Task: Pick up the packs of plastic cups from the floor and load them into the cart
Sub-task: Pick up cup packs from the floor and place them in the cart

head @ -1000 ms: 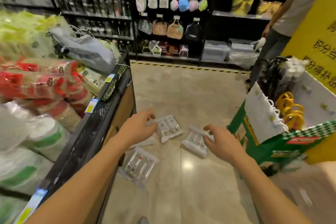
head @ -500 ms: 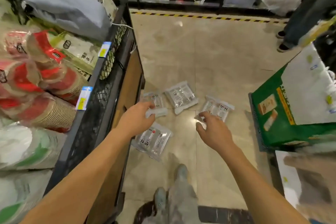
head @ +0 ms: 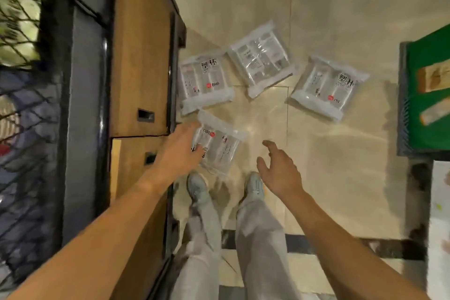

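Head view, left hand (head: 181,151) fingers on crinkly clear cup pack (head: 218,146), right hand (head: 280,168) spread, empty.

Four clear plastic packs of cups (head: 264,58) lay on the floor: one under the left hand (head: 180,151), three beyond both hands.

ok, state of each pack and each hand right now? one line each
nearest pack: flat on the floor, left fingers on its edge, not lifted
pack by the cart: flat on the floor, untouched
middle pack: flat on the floor, untouched
right-side pack: flat on the floor, untouched
left hand: reaching, touching the nearest pack, grip not closed
right hand: open, empty, above the floor
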{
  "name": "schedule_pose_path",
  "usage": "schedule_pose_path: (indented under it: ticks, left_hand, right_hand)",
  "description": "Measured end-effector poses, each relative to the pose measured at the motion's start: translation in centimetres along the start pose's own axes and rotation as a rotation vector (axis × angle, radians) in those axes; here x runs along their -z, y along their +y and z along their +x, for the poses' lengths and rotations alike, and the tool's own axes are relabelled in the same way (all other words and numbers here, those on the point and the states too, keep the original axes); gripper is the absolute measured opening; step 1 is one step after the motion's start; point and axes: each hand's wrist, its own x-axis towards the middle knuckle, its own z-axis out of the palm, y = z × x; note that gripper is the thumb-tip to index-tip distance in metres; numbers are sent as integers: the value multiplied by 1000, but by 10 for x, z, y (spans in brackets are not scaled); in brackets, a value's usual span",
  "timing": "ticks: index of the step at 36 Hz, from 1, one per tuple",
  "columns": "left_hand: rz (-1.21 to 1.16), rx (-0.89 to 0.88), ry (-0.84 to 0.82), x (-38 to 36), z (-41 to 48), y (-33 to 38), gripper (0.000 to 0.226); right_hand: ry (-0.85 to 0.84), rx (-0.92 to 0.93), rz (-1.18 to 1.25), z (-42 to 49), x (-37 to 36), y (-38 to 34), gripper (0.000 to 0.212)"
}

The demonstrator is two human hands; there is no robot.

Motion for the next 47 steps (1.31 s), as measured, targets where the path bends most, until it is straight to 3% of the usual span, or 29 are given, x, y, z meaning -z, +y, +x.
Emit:
schedule_pose_path:
  ticks: [15, 21, 26, 34, 43, 47]
  left_hand:
    - [124, 244, -125, -194, 229, -201, 74]
    - [41, 220, -163, -254, 268, -258, 81]
    - [-163, 161, -73, -271, 272, -271, 78]
    - [-275, 137, 108, -223, 233, -203, 70]
    - [-378, -5, 306, -35, 166, -24, 67]
    - [-387, -126, 318, 65, 112, 67, 63]
  right_hand:
    - [-165, 21, 94, 208, -246, 122, 67]
    - [-222, 119, 146, 255, -315, 163, 76]
    - [-184, 192, 291, 263, -339, 172, 84]
    - [46, 155, 339, 233, -251, 128, 70]
    - [280, 266, 297, 161, -8, 28, 60]
    - [375, 307, 275, 107, 117, -18, 54]
